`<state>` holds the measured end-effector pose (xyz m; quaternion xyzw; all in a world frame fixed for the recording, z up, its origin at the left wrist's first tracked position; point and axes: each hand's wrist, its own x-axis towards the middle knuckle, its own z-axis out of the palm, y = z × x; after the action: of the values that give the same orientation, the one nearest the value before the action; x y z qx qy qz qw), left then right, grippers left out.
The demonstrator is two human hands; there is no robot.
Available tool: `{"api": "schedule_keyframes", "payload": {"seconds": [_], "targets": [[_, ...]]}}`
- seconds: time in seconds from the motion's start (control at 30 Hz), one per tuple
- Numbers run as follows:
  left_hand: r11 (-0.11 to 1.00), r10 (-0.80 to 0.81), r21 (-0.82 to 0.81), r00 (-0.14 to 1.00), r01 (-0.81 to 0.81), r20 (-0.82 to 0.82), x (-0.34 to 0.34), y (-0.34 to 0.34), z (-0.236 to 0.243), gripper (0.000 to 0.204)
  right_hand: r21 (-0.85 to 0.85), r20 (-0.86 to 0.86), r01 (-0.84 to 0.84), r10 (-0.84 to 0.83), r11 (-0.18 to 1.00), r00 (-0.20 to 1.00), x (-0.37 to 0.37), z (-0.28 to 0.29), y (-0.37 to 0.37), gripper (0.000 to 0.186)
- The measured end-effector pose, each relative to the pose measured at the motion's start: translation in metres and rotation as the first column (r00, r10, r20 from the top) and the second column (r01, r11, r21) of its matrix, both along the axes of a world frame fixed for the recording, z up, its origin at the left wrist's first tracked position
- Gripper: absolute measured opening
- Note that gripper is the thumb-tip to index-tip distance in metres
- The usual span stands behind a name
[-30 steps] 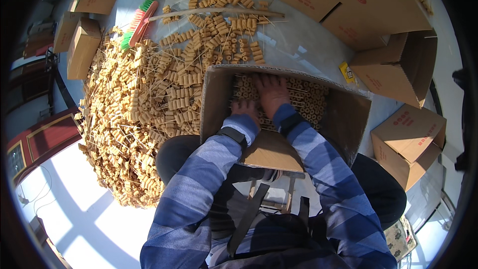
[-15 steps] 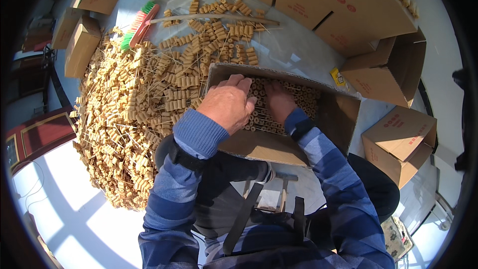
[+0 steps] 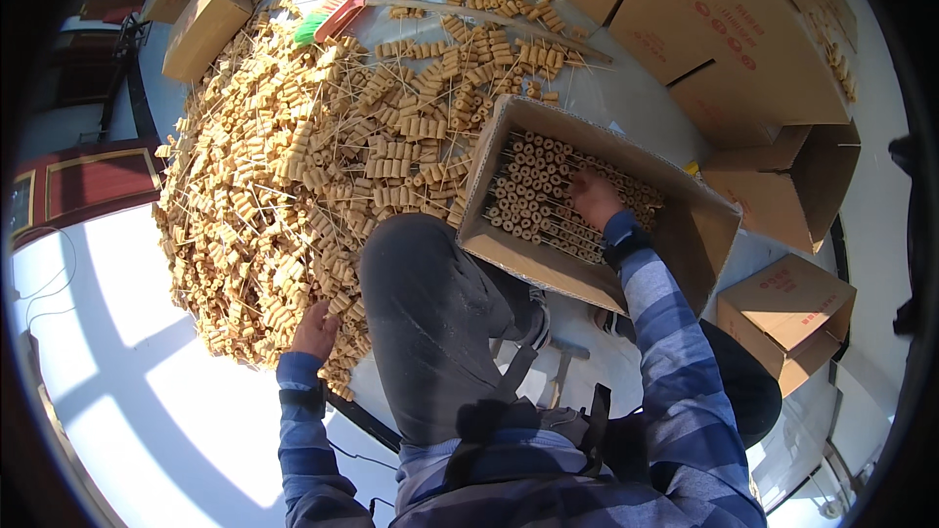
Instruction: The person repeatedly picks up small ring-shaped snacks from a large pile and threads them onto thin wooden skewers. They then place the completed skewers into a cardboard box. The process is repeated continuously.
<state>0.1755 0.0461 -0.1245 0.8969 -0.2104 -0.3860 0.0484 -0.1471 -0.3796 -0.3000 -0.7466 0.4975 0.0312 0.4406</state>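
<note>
Tan, tube-shaped pieces threaded on thin sticks form a big heap of skewers (image 3: 293, 166) on the floor to my left. At the heap's near edge is my left hand (image 3: 315, 330), its thumb and fingers apart, with no skewer visible in it. A cardboard box (image 3: 533, 252) stands tilted in front of me, beyond my knees. Inside it, packed skewers (image 3: 528, 186) lie in rows with their round, holed ends facing up. My right hand (image 3: 595, 199) rests on these rows with its fingers loosely stretched; the fingertips are partly hidden.
A broom (image 3: 342, 6) with red and green bristles lies across the far side of the heap. Open cartons (image 3: 782, 308) stand at the right, with a large cardboard sheet (image 3: 704, 20) behind. More boxes (image 3: 207, 22) stand at the far left. My left knee (image 3: 411, 254) is between heap and box.
My left hand has left the box and moved down and left to the heap. My right hand stays in the box. The whole view has shifted leftward.
</note>
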Motion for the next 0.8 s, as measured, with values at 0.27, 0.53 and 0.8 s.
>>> {"api": "schedule_keyframes", "payload": {"seconds": [0.27, 0.53, 0.8], "targets": [[0.947, -0.192, 0.17, 0.906, 0.272, -0.377, -0.103, 0.206, -0.118, 0.034, 0.107, 0.141, -0.207, 0.191, 0.973, 0.971, -0.017, -0.04, 0.002, 0.045], [0.997, 0.028, -0.072, 0.992, -0.037, -0.121, -0.068, 0.298, -0.154, 0.038, 0.2, 0.225, -0.132, 0.085, 0.971, 0.971, -0.067, 0.064, -0.014, 0.045], [0.571, 0.783, -0.258, 0.421, -0.779, 0.458, -0.042, 0.373, -0.149, 0.018, 0.179, 0.332, -0.054, -0.009, 0.982, 0.943, -0.046, 0.226, 0.052, 0.046]]}}
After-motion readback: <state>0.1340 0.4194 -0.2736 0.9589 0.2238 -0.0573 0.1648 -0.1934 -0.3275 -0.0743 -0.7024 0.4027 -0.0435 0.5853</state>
